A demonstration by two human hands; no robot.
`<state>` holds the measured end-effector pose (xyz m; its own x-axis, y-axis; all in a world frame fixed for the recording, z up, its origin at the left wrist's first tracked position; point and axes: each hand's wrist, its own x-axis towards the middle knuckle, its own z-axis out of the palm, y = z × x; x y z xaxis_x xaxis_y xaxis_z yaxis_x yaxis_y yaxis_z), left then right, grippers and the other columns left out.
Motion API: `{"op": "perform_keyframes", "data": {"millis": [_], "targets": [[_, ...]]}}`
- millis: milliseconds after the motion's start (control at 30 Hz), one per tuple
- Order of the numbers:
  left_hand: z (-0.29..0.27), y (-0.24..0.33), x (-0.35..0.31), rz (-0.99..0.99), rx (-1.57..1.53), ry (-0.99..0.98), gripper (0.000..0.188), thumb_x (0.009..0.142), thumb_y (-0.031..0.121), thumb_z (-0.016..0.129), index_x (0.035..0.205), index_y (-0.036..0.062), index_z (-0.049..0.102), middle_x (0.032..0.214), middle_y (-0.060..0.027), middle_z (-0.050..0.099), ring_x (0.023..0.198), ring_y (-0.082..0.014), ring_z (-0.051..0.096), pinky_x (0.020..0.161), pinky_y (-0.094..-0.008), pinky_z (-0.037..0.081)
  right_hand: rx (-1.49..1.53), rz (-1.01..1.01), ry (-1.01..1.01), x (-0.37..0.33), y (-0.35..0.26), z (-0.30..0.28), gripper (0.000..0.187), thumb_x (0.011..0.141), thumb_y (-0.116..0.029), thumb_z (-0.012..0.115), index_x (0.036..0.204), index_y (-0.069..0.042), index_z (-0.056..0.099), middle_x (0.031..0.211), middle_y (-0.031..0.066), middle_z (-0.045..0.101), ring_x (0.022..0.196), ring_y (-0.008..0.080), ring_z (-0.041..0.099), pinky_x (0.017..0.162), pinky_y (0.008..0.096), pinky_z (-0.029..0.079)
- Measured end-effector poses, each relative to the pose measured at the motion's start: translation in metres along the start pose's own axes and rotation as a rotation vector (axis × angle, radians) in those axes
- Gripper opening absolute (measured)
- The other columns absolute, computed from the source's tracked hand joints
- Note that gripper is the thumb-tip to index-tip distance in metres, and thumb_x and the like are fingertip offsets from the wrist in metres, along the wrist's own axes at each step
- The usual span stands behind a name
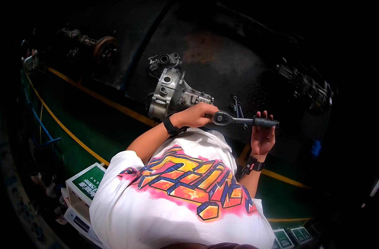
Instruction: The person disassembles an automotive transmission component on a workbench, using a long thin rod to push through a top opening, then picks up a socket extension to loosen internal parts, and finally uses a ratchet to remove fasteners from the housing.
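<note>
The left hand [196, 115] closes its fingers around the head of a ratchet wrench [244, 120] held level above the person's chest, while the right hand [262, 135] wraps the black handle, near a grey metal gearbox housing [169, 89].

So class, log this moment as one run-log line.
left hand: on ratchet wrench head | right hand: grips handle | metal housing: beyond hands

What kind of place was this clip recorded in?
Most likely a vehicle repair workshop. A metal gear housing lies on a dark mat, an axle with a brake disc sits nearby, and the hands hold a ratchet wrench over a green floor with yellow lines.
</note>
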<state>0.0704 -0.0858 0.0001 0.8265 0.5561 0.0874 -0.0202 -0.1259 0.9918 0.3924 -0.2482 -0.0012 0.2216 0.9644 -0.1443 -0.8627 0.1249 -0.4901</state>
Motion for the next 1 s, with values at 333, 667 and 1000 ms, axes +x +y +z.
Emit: {"op": "perform_keyframes", "data": {"millis": [333, 667, 1000], "targets": [[0.001, 0.006, -0.010, -0.113, -0.218, 0.065, 0.023, 0.091, -0.006, 0.070, 0.114, -0.0055, 0.076, 0.101, -0.0143, 0.078, 0.093, -0.0210, 0.074, 0.083, -0.0344, 0.057, -0.324, -0.064, -0.189, -0.002, 0.006, -0.031, 0.071, 0.096, -0.040, 0.089, 0.154, -0.014, 0.057, 0.160, 0.0134, 0.059, 0.148, 0.0345, 0.058, 0.125, 0.0527, 0.045], [0.017, 0.015, -0.013, -0.032, 0.023, -0.132, 0.030, 0.084, -0.011, 0.068, 0.112, -0.0014, 0.073, 0.093, -0.0165, 0.074, 0.087, -0.0356, 0.073, 0.079, -0.0420, 0.055, -0.442, 0.101, -0.078, 0.086, 0.006, 0.070, 0.049, 0.121, -0.037, 0.051, 0.159, -0.007, 0.049, 0.142, 0.0124, 0.071, 0.135, 0.0339, 0.068, 0.117, 0.0453, 0.052], [-0.065, 0.043, -0.033, -0.007, 0.028, 0.268, 0.030, 0.100, -0.012, 0.066, 0.126, 0.0014, 0.073, 0.117, -0.0123, 0.080, 0.113, -0.0269, 0.078, 0.098, -0.0380, 0.060, -0.244, 0.057, -0.133, 0.105, 0.055, 0.091, 0.037, 0.118, -0.030, 0.056, 0.149, -0.010, 0.053, 0.155, 0.0201, 0.061, 0.151, 0.0478, 0.055, 0.123, 0.0545, 0.053]]}}
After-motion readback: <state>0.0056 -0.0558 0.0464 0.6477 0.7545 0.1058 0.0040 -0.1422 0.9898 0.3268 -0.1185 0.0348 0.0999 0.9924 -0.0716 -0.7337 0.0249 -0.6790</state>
